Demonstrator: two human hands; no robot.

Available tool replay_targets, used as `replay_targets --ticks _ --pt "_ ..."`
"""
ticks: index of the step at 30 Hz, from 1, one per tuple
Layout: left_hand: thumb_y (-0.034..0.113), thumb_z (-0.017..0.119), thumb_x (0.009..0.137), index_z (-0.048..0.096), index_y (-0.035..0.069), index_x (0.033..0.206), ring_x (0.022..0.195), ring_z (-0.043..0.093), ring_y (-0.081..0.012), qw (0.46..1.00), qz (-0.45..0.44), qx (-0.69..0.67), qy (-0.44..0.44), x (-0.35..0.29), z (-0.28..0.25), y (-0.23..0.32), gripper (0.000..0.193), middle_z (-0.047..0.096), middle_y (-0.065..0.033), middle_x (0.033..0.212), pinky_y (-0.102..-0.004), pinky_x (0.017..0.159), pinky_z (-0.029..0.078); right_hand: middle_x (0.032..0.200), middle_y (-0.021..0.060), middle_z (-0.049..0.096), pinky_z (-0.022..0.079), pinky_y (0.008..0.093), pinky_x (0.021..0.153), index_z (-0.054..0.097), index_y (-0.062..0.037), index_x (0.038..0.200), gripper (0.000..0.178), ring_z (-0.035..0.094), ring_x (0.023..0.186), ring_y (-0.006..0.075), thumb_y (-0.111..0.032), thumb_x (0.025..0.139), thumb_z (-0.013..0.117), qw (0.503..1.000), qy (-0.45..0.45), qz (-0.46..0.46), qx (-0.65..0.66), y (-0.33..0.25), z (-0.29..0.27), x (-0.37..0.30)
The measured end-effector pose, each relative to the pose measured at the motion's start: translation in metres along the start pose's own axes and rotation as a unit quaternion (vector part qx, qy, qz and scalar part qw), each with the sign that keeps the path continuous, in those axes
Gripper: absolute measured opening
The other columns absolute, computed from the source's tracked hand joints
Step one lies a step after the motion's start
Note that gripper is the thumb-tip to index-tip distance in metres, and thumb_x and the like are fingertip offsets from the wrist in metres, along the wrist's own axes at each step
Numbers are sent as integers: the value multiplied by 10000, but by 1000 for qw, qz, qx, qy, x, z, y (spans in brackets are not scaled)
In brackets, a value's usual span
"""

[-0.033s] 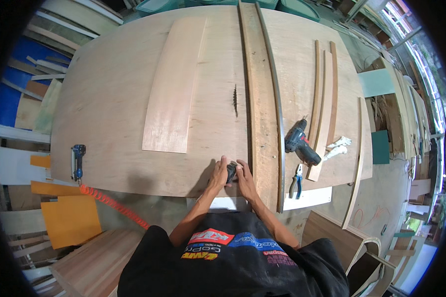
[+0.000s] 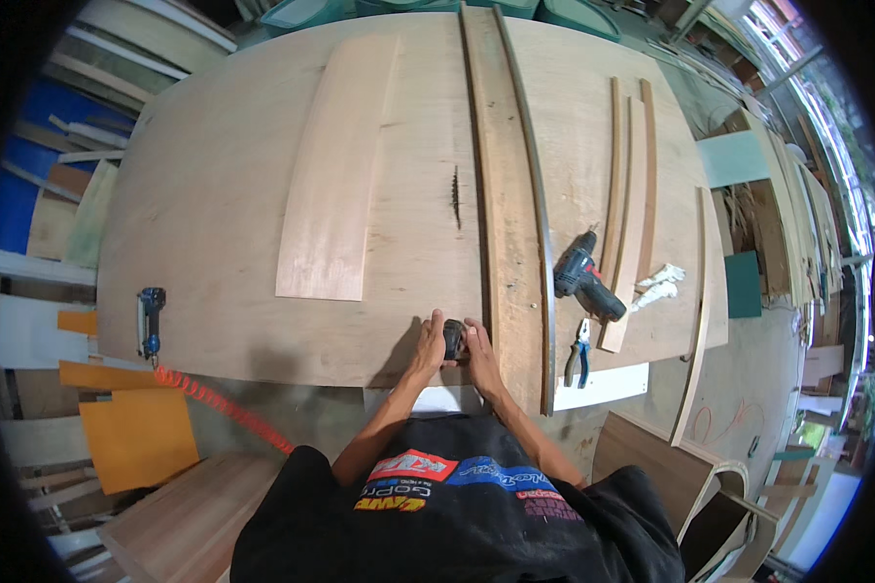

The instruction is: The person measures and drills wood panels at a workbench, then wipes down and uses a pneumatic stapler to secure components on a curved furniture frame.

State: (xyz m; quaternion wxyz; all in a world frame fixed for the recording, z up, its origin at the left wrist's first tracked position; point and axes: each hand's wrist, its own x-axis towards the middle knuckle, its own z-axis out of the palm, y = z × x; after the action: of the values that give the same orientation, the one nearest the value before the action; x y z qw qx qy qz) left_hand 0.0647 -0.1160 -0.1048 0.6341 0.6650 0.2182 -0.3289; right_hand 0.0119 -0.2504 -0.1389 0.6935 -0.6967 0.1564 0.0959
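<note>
Near the front edge of the wooden worktable, a small black rounded block point(image 2: 453, 339) sits between my hands; its exact kind is not clear. From its left side, my left hand point(image 2: 429, 344) presses against it with bent fingers. On the opposite side, my right hand point(image 2: 478, 351) closes its fingertips on it. Just right of the hands runs a long wooden beam point(image 2: 511, 214) with a metal strip point(image 2: 535, 185) along its right side. Beyond my left hand lies a flat pale board point(image 2: 335, 185). A dark jagged slot point(image 2: 456, 197) shows in the tabletop.
Right of the beam lie a cordless drill point(image 2: 586, 279), pliers point(image 2: 578, 356), a crumpled white glove-like bundle point(image 2: 659, 288) and several wood strips point(image 2: 630, 185). At left, an air nailer point(image 2: 150, 321) trails a red coiled hose point(image 2: 219, 403). A wooden cabinet piece point(image 2: 651, 462) stands at lower right.
The black block is turned slightly and shows more of its face between my hands. My right fingers have shifted a little along it. The whole view has moved slightly.
</note>
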Motion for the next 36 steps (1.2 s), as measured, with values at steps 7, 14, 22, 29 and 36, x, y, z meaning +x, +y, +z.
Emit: replay_targets --ticks 7,14,22,29,36 --pt "635 348 1031 522 43 1422 994 646 -208 941 45 121 -312 -39 -21 33 730 644 -138 1251 -369 808 584 1031 106 689 617 366 661 586 -14 1225 408 689 856 207 -362 1054 457 921 11 158 355 -31 -60 -39" --pt "260 705 935 686 -16 1100 955 655 -258 822 368 341 270 65 -126 58 322 691 -135 1043 -361 876 511 620 16 539 406 278 424 597 -105 889 339 486 451 142 -428 979 548 924 271 33 269 -22 -205 -41" --pt "600 593 929 505 29 1385 1286 501 -392 723 10 398 564 120 -241 30 736 535 -233 1362 -520 1055 424 901 187 710 543 367 632 655 -4 1174 517 705 788 264 -427 880 699 782 579 29 -230 11 -436 -2" --pt "340 538 1008 509 37 1339 1126 580 -369 639 98 481 592 93 -205 5 450 596 -196 1187 -519 897 486 1259 298 637 481 434 1001 408 -41 1504 778 634 1162 422 -351 866 730 779 573 97 -234 21 -396 33" --pt "292 536 1005 504 66 1325 1126 566 -341 627 108 493 593 35 -185 -63 392 573 -165 1197 -497 890 460 1302 259 592 447 436 1022 578 -13 1316 491 578 1186 381 -221 883 680 792 555 -78 -240 57 -339 -23"
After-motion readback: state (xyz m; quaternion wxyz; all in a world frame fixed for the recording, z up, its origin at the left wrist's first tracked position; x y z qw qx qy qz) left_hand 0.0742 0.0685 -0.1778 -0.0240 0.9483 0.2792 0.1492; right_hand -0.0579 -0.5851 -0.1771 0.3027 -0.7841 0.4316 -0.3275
